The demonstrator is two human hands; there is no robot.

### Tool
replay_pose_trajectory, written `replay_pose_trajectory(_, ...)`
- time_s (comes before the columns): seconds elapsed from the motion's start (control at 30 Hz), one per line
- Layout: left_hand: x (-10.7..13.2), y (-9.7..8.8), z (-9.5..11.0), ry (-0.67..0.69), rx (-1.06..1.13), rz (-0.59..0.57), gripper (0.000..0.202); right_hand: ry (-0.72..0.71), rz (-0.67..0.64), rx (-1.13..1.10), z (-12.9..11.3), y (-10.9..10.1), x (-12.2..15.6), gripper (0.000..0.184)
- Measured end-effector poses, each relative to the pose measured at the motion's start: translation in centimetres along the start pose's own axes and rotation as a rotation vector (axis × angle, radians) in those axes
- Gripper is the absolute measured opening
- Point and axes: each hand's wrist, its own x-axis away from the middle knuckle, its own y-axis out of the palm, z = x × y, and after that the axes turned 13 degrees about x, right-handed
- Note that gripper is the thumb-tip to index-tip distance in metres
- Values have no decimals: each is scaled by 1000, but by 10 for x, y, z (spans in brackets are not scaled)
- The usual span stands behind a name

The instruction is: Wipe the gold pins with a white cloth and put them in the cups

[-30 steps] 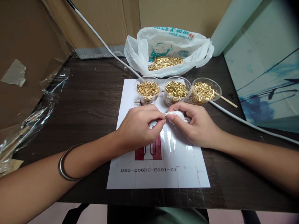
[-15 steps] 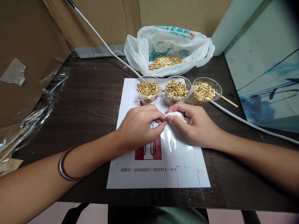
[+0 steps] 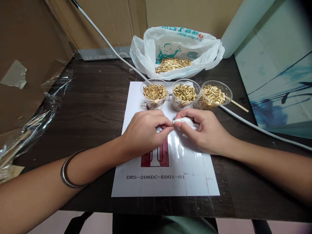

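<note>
My left hand (image 3: 143, 132) and my right hand (image 3: 203, 130) meet over a white printed sheet (image 3: 165, 175) marked DRS-206DC-E001-01. The right hand's fingers are closed around a small white wad (image 3: 186, 122). The left hand's thumb and forefinger pinch at the wad's tip; what they pinch is too small to make out. Just beyond the hands stand three clear cups of small brass pins: left cup (image 3: 154, 93), middle cup (image 3: 184, 93), right cup (image 3: 214, 94).
A white plastic bag (image 3: 175, 48) holding more brass pins lies behind the cups. A white cable (image 3: 255, 128) runs across the dark table (image 3: 92, 104). A thin wooden stick (image 3: 240, 106) lies by the right cup. Crumpled clear film (image 3: 31, 123) and cardboard sit at left.
Nothing has visibly changed apart from a slight shift of the fingertips; both hands stay pinched together at the wad.
</note>
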Motion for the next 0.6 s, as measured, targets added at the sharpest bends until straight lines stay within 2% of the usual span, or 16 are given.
replay_pose_trajectory(0.6, 0, 0, 0, 33, 25, -10, 11, -11, 4, 3, 0, 0, -1, 17)
